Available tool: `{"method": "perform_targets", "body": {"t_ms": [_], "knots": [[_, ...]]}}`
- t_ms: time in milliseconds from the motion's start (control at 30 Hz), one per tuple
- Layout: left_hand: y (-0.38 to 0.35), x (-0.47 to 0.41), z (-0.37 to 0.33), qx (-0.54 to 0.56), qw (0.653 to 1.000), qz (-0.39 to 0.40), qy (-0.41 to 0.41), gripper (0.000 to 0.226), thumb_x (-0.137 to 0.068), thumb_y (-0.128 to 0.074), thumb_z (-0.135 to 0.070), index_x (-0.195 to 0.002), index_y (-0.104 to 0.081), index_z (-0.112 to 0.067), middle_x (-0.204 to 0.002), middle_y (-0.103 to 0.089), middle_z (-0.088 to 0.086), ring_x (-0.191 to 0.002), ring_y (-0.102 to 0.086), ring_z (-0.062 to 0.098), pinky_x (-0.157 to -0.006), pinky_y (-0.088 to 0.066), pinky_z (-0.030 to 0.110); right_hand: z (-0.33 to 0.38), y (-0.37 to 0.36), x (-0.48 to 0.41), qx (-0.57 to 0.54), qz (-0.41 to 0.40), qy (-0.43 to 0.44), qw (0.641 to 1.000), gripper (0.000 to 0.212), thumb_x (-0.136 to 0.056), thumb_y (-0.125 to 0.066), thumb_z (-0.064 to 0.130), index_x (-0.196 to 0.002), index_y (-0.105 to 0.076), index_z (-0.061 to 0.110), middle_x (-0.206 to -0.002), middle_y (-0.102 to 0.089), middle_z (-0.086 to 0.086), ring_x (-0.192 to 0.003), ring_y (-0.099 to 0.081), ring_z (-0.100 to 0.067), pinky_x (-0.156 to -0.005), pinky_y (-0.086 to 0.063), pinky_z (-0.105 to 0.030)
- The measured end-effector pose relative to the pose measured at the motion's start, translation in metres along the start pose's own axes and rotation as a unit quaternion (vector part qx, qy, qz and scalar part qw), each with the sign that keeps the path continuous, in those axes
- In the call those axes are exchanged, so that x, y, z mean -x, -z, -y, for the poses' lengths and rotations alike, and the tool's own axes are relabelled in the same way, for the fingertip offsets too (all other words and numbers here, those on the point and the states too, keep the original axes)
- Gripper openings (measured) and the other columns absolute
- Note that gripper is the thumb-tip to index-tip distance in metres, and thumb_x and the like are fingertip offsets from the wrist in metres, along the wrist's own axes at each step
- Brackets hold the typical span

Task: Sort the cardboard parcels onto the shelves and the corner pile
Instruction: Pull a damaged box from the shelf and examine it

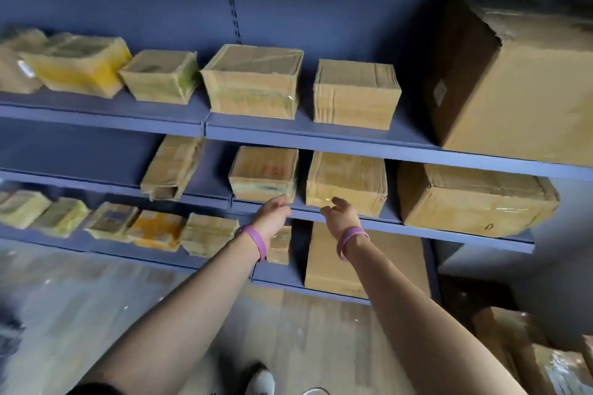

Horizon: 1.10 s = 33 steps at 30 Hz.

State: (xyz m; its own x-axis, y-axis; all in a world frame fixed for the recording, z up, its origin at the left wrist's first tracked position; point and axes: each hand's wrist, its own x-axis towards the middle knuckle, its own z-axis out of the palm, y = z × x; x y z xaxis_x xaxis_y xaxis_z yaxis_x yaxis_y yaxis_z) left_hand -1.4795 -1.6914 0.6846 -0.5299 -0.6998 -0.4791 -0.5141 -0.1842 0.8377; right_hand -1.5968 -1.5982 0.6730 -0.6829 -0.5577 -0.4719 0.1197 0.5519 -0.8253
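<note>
Blue metal shelves (321,138) hold taped cardboard parcels on three levels. On the middle shelf stand a small parcel (263,173) and a slightly wider parcel (346,181) side by side. My left hand (274,210) reaches to the front lower corner of the small parcel, fingers relaxed and touching or nearly touching it. My right hand (340,213) hovers just in front of the wider parcel's lower edge, fingers loosely spread and holding nothing. Both wrists wear purple bands.
A big carton (519,83) fills the upper shelf's right end, and a medium box (475,199) sits right of my hands. Several small parcels line the upper and lower shelves. More boxes (529,346) lie piled on the floor at the right corner.
</note>
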Motion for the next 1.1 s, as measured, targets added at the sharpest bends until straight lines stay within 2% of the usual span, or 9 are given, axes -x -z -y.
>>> {"method": "perform_targets", "body": {"t_ms": [100,167,333,433,500,567,633,867,1100], "knots": [[0.038,0.013,0.012,0.026,0.999,-0.035,0.011,0.053,-0.099,-0.043,-0.011,-0.152,-0.037,-0.019,-0.156,-0.037,-0.001,-0.143,-0.035,0.021,-0.118,-0.029,0.039,0.014,-0.038,0.008,0.028,0.032,0.027,0.999,0.053,-0.101,-0.049,0.016,-0.151,-0.034,0.006,-0.142,-0.050,-0.015,-0.121,-0.053,-0.030,-0.090,-0.039,-0.028],[0.064,0.017,0.019,0.044,0.997,-0.058,0.017,0.054,-0.098,-0.044,-0.010,-0.151,-0.039,-0.019,-0.156,-0.038,0.000,-0.142,-0.036,0.021,-0.118,-0.030,0.039,0.023,-0.065,0.012,0.042,0.053,0.044,0.997,0.053,-0.100,-0.049,0.015,-0.150,-0.035,0.006,-0.138,-0.053,-0.015,-0.105,-0.053,-0.024,-0.084,-0.037,-0.026],[0.129,0.027,0.041,0.080,0.990,-0.108,0.042,0.041,-0.086,-0.059,-0.016,-0.127,-0.061,-0.018,-0.126,-0.058,0.001,-0.123,-0.050,0.021,-0.103,-0.039,0.029,0.040,-0.136,0.020,0.069,0.095,0.061,0.991,0.053,-0.100,-0.050,0.015,-0.149,-0.036,0.005,-0.104,-0.051,-0.006,-0.082,-0.050,-0.020,-0.071,-0.037,-0.025],[0.177,0.024,0.064,0.091,0.986,-0.126,0.060,0.051,-0.093,-0.054,-0.020,-0.143,-0.050,-0.023,-0.143,-0.050,0.001,-0.131,-0.048,0.024,-0.110,-0.041,0.038,0.050,-0.181,0.026,0.091,0.108,0.062,0.988,0.052,-0.099,-0.049,0.017,-0.149,-0.037,0.007,-0.103,-0.048,-0.008,-0.069,-0.048,-0.019,-0.054,-0.035,-0.024],[0.211,0.019,0.079,0.087,0.983,-0.144,0.075,0.060,-0.084,-0.056,-0.033,-0.143,-0.049,-0.026,-0.146,-0.048,0.002,-0.130,-0.049,0.026,-0.109,-0.043,0.042,0.060,-0.213,0.033,0.100,0.121,0.066,0.985,0.051,-0.101,-0.048,0.017,-0.149,-0.036,0.007,-0.106,-0.055,-0.012,-0.076,-0.056,-0.021,-0.060,-0.039,-0.026],[0.242,0.020,0.087,0.085,0.983,-0.145,0.074,0.056,-0.090,-0.054,-0.027,-0.146,-0.046,-0.026,-0.147,-0.047,0.003,-0.131,-0.048,0.027,-0.110,-0.043,0.043,0.069,-0.245,0.040,0.113,0.139,0.060,0.982,0.049,-0.103,-0.047,0.016,-0.149,-0.036,0.005,-0.130,-0.053,-0.014,-0.113,-0.057,-0.027,-0.079,-0.039,-0.020],[0.273,0.025,0.091,0.080,0.984,-0.148,0.063,0.048,-0.100,-0.047,-0.018,-0.148,-0.043,-0.023,-0.148,-0.045,0.006,-0.134,-0.045,0.028,-0.112,-0.040,0.043,0.079,-0.278,0.049,0.114,0.135,0.066,0.982,0.049,-0.102,-0.049,0.013,-0.148,-0.036,0.004,-0.145,-0.046,-0.014,-0.132,-0.046,-0.029,-0.095,-0.037,-0.021],[0.361,0.019,0.122,0.101,0.985,-0.134,0.047,0.041,-0.102,-0.045,-0.012,-0.144,-0.047,-0.012,-0.141,-0.047,0.009,-0.134,-0.043,0.030,-0.111,-0.036,0.039,0.097,-0.364,0.065,0.137,0.121,0.055,0.982,0.040,-0.100,-0.049,0.011,-0.139,-0.046,0.003,-0.138,-0.053,-0.018,-0.128,-0.050,-0.033,-0.101,-0.040,-0.032],[0.396,-0.020,0.141,0.101,0.987,-0.106,0.060,0.051,-0.101,-0.042,-0.012,-0.152,-0.037,-0.016,-0.156,-0.037,0.005,-0.143,-0.035,0.026,-0.118,-0.029,0.043,0.101,-0.399,0.036,0.117,0.110,0.017,0.987,0.048,-0.099,-0.052,0.013,-0.146,-0.042,0.007,-0.124,-0.056,-0.011,-0.107,-0.057,-0.025,-0.087,-0.044,-0.029]]}}
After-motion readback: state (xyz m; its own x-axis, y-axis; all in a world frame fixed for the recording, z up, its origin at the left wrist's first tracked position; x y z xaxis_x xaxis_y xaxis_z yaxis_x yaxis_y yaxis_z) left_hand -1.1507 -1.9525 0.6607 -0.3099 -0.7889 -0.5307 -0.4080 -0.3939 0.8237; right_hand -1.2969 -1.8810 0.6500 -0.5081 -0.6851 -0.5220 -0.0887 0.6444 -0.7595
